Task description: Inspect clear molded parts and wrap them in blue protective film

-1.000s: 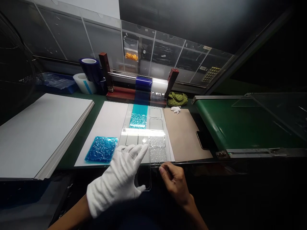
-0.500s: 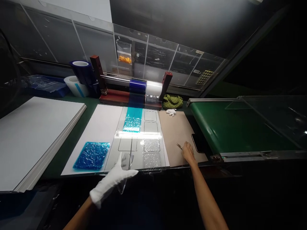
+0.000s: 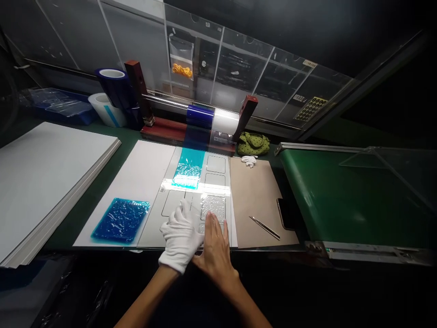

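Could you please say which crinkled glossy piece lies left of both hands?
The deep blue crinkled rectangle on the white paper; the turquoise film strip lies beyond the white-gloved left hand, the clear crinkled film by the bare right hand.

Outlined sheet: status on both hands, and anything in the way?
Gloved left hand over outlined sheet, grip unclear. Bare right hand alongside, partly covering clear film. Knife on brown paper, apart from both hands, seemingly not in the way.
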A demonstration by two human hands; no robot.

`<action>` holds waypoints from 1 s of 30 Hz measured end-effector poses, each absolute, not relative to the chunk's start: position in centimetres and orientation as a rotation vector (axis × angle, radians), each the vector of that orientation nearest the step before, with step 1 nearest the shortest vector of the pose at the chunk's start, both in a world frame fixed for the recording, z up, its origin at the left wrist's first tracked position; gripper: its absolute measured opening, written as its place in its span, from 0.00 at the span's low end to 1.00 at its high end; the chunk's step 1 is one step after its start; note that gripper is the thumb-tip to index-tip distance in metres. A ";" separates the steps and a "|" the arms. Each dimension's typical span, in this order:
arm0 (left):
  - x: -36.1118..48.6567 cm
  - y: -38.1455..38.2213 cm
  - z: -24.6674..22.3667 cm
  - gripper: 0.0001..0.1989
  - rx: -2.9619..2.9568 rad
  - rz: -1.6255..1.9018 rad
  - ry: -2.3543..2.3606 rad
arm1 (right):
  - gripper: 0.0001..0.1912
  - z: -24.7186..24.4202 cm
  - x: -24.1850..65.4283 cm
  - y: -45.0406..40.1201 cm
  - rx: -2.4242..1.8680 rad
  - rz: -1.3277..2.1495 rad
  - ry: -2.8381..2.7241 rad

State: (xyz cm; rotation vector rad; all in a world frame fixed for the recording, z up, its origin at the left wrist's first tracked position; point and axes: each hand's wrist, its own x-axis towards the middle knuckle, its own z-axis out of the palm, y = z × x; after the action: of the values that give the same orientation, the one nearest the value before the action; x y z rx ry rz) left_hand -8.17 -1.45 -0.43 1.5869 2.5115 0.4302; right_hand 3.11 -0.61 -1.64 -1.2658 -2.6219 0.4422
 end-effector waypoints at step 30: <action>-6.7 -3.9 -6.2 0.63 1.033 -0.045 2.896 | 0.54 -8.6 7.1 24.8 -0.749 0.053 -2.972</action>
State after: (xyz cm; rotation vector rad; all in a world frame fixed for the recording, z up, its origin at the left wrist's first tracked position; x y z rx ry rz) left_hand -6.66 -3.86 -6.16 1.0326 2.8957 -0.0448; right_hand 7.09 24.79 -8.64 -0.7493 -2.9716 0.0535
